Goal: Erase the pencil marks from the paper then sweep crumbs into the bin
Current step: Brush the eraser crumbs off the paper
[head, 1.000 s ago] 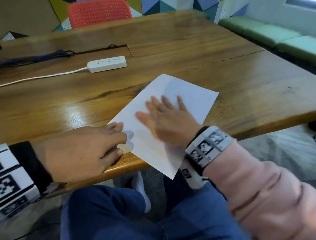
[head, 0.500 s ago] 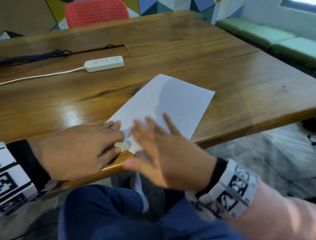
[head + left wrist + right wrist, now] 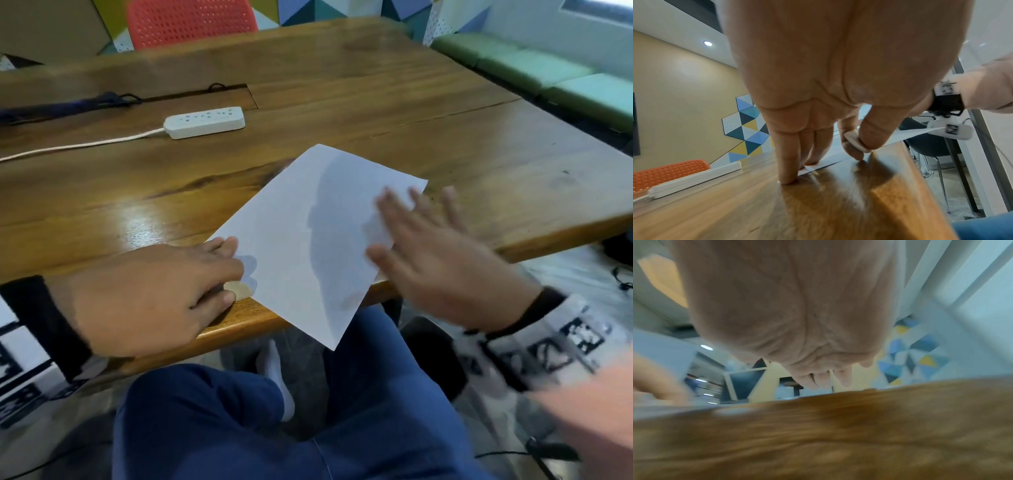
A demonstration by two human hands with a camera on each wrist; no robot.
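Head view: the left hand (image 3: 147,298) lies palm down at 8 o'clock on the table (image 3: 376,102) edge. Its thumb and first finger pinch a small eraser (image 3: 856,142), and its other fingers press the paper (image 3: 308,240) corner. That white paper sits in the middle, one corner hanging off the near edge. At 3 o'clock the right hand (image 3: 442,260) is blurry, fingers spread flat over the paper's right edge, holding nothing. A power strip (image 3: 205,122) lies at 11 o'clock, far back.
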